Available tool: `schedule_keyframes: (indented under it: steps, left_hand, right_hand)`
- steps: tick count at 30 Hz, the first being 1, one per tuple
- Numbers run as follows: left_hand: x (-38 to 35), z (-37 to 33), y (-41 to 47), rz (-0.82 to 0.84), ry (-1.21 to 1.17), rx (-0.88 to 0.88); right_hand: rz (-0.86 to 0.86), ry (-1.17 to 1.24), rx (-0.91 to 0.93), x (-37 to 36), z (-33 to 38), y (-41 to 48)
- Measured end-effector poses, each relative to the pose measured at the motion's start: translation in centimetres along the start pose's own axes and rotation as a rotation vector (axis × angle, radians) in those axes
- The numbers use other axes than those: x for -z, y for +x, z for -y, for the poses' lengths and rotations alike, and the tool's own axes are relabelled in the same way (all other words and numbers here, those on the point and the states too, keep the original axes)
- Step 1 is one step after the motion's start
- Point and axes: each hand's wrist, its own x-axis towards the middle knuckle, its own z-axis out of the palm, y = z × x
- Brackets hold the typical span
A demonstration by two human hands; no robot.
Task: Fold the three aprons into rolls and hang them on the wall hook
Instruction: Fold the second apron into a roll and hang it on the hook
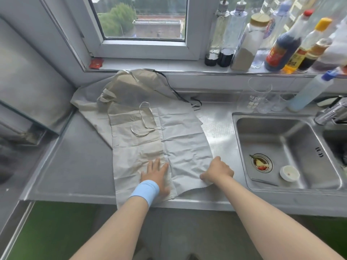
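Observation:
A beige apron [161, 139] lies spread flat on the steel counter, its thin ties [145, 119] looped on top. More beige apron cloth [131, 87] is bunched behind it against the wall under the window; a dark strap runs along its right edge. My left hand [156, 175], with a light blue wristband, lies flat with fingers spread on the apron's near middle. My right hand [217, 170] pinches the apron's near right edge, which is lifted slightly off the counter. No wall hook is in view.
A steel sink [242, 147] with a small white cap and food scraps in the drain lies right of the apron. Several sauce bottles [281, 51] crowd the windowsill. Clear glasses [260, 96] stand behind the sink, next to a tap [330, 111].

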Motion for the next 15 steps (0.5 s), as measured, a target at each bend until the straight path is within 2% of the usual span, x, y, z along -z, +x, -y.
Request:
schedule_keyframes:
  steps: [5,9,12,15]
  left_hand:
    - [-0.5,-0.6,-0.7,-0.077,-0.018,-0.050]
    - [0.7,-0.8,-1.2,0.020,-0.122,-0.049]
    - [3.4,-0.6,-1.6,0.037,-0.501,-0.007]
    - [7.3,0.4,-3.0,0.052,-1.171,0.097]
  right_hand:
    - [0.032,-0.001,0.047,1.2,-0.6,-0.2]
    - [0.136,0.426,0.118,3.0,1.1,-1.3]
    - [0.153,0.584,0.293,4.2,3.4,-1.4]
    - [0.174,0.572,0.527,6.1,6.5,-4.2]
